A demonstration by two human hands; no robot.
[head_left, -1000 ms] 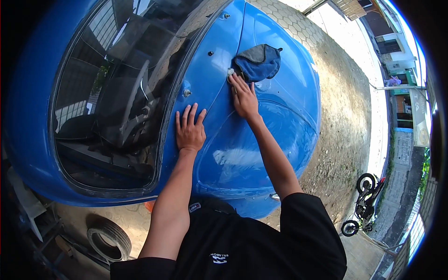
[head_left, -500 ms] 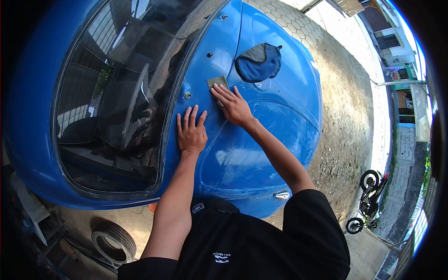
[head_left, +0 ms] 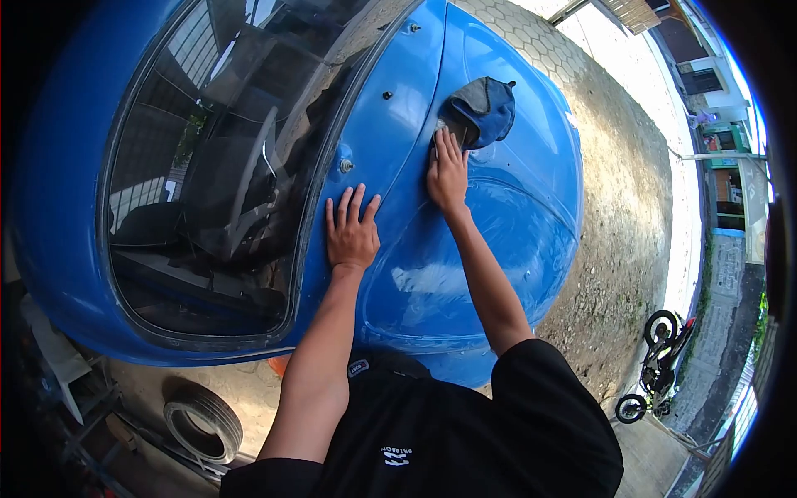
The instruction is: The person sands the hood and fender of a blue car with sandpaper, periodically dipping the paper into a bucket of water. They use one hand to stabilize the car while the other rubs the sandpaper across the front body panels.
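Observation:
My right hand lies with its fingers held together over a sheet of sandpaper, pressing it to the blue car hood. Most of the sheet is hidden under the fingers. Just beyond the fingertips a crumpled blue and grey cloth rests on the hood, touching or very near the sheet. My left hand is spread flat on the blue panel between windshield and hood, holding nothing.
The dark windshield is on the left, with a metal stud on the panel beside it. A tire lies at lower left. A motorcycle stands at right on the ground beyond the car.
My right hand has slid the sandpaper to the right over the panel seam, up to the cloth. My left hand stays on the same panel. The view has shifted slightly.

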